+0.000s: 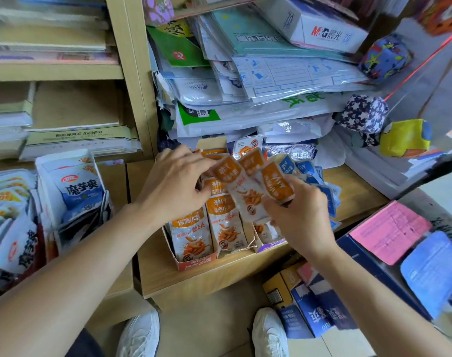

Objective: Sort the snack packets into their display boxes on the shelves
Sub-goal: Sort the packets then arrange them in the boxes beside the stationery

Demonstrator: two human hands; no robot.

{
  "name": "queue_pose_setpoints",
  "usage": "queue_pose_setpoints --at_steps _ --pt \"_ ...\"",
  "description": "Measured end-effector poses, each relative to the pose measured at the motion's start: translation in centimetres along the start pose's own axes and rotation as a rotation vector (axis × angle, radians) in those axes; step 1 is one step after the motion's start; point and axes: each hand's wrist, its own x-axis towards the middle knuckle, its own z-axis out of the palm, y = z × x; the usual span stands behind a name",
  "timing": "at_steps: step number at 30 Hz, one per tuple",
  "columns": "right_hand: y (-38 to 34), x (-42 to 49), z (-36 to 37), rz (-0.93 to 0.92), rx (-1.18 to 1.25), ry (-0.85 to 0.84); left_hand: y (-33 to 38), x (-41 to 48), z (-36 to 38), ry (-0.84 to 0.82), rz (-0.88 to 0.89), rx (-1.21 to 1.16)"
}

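The right hand's fingers [273, 204] are curled round the lower ends of a fan of orange packets [248, 191], thumb in front, and the right hand [299, 217] holds them spread with their orange tops pointing up and away. The left hand's fingers [194, 161] reach across to the top of the leftmost packet in that fan. The fingertips are blurred there, so it cannot be told whether they pinch it or only touch it. The left hand [173, 184] hangs over the back of the display box [196, 262]. This is an orange-fronted carton standing on the wooden shelf [219, 276] directly beneath the fan, with rows of boxed orange packets [191, 233] of the same kind upright inside it. Just right of the fan, behind the right hand, lies a loose heap of blue packets [306, 170]. On the lower shelf to the left stand blue-and-white packets [80, 191] in their own carton. Stacked papers and envelopes [271, 73] fill the shelf above, a pink sheet [387, 230] lies on a dark blue box at right, and white shoes [139, 333] show on the floor below.
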Motion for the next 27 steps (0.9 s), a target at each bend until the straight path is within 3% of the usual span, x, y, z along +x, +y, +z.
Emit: queue_pose_setpoints --at_steps 7,20,27 --pt "0.4 0.2 -2.6 0.039 0.039 0.058 2.2 -1.6 1.8 -0.144 -0.036 0.203" --pt "1.6 0.1 -3.4 0.04 0.027 0.062 3.2 -1.0 3.5 -0.229 -0.007 0.311" --pt "1.8 -0.4 -3.4 0.033 0.022 0.052 3.0 0.2 3.3 -0.306 -0.014 0.15"
